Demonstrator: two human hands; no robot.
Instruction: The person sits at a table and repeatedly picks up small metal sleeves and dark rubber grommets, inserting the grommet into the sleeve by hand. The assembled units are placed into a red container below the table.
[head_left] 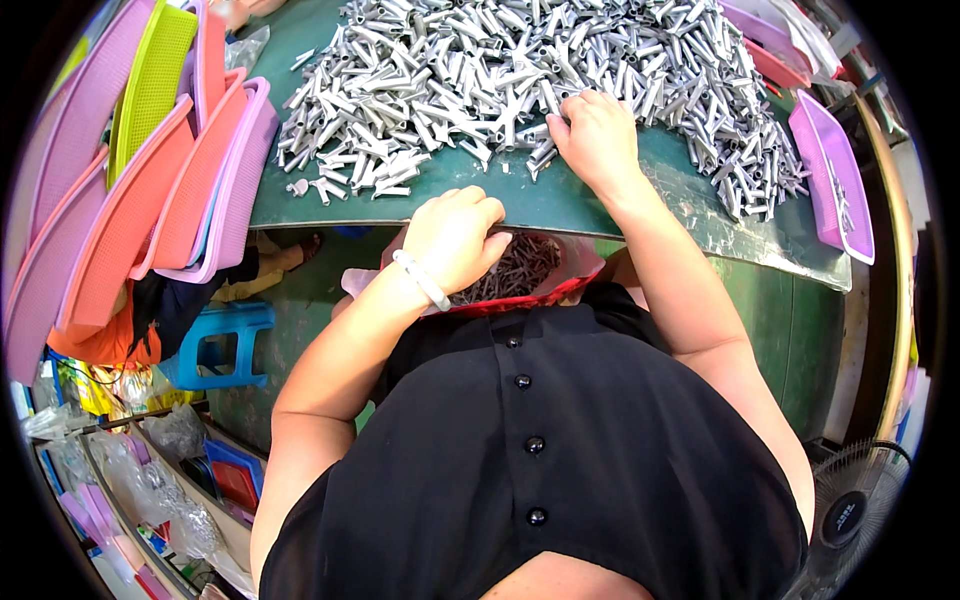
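"Head view: what's in the red plastic tub?"
"Thin dark sticks. Shiny grey tubes lie heaped on the green tabletop."
"Hands?"
"Right hand, half-curled, touches tubes; left hand curls by the tub. Holding anything? Can't tell."

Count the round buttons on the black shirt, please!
4, running down the shirt front in the picture: top button, second button, third button and lowest button. More may hide in folds.
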